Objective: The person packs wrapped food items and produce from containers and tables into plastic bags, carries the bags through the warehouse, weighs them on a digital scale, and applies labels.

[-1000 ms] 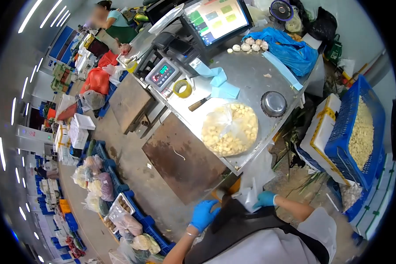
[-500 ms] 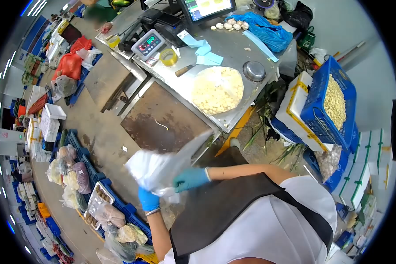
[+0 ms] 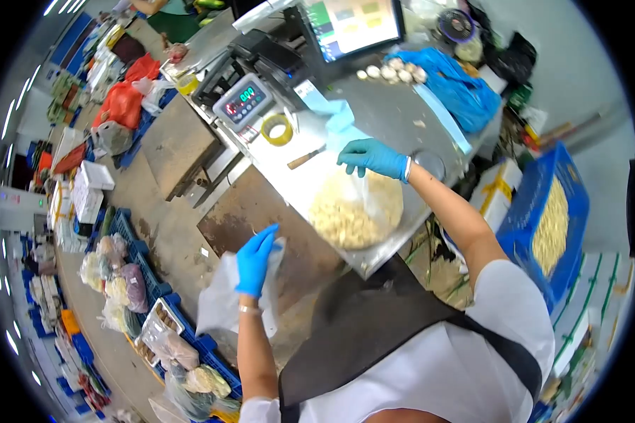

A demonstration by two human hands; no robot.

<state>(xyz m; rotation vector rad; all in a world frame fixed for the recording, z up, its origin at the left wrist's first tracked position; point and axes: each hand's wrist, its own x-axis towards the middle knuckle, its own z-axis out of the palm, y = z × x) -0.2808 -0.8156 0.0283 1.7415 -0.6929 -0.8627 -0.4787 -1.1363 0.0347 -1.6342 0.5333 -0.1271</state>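
Note:
My left hand (image 3: 256,262), in a blue glove, holds an empty white translucent plastic bag (image 3: 219,299) that hangs below it, above the brown platform. The fingers are pressed together, partly hiding the grip. On the steel table, a clear bag of peeled garlic cloves (image 3: 342,220) lies near the corner. My right hand (image 3: 375,158), in a teal glove, is over this bag with curled fingers, and the bag's pinched-up top runs to the fingertips. A knife (image 3: 305,159) with a wooden handle and a roll of yellow tape (image 3: 276,130) lie close by.
A scale display (image 3: 243,102) and a monitor (image 3: 353,28) stand at the back of the table (image 3: 279,180). Garlic bulbs (image 3: 395,70) lie by a blue bag (image 3: 451,88). A blue crate (image 3: 578,204) of cloves stands right. Bagged produce (image 3: 134,285) fills crates left.
My right hand has left the white bag and moved up and right to the garlic bag. My left hand has risen with the white bag, which now hangs down. The view has shifted closer.

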